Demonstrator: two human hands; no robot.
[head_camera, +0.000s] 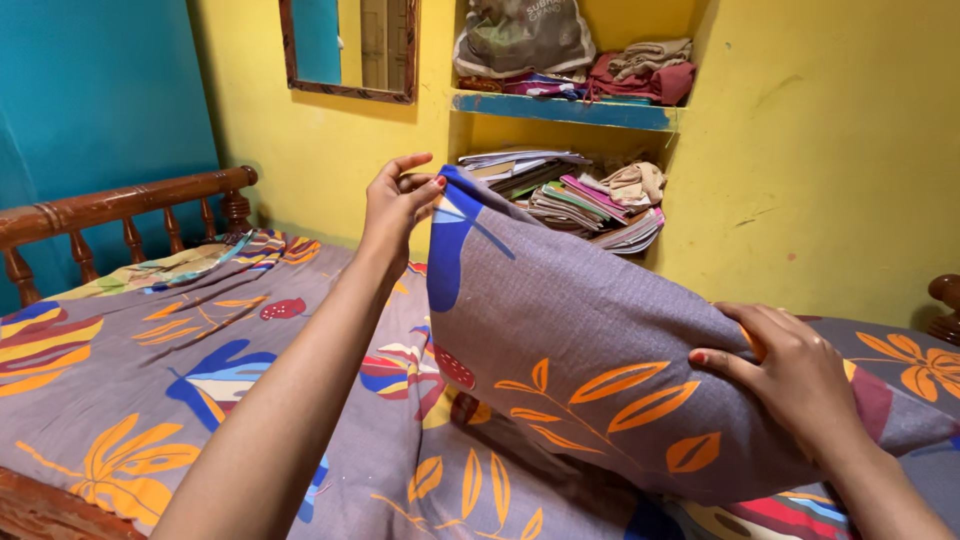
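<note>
A pillow (590, 350) in a grey-purple cover with orange leaves and a blue shape is lifted above the bed. My left hand (398, 200) pinches its upper left corner. My right hand (790, 375) grips its right edge, fingers pressed onto the fabric. Below lies the bed sheet (150, 370) in the same grey-purple print with orange, blue and red shapes.
A brown wooden bed rail (120, 205) runs along the far left. Yellow wall shelves hold stacked books and papers (575, 195), folded clothes (645, 70) and a bag (520, 35). A wood-framed mirror (350, 50) hangs on the wall. Another wooden post (945, 300) stands at right.
</note>
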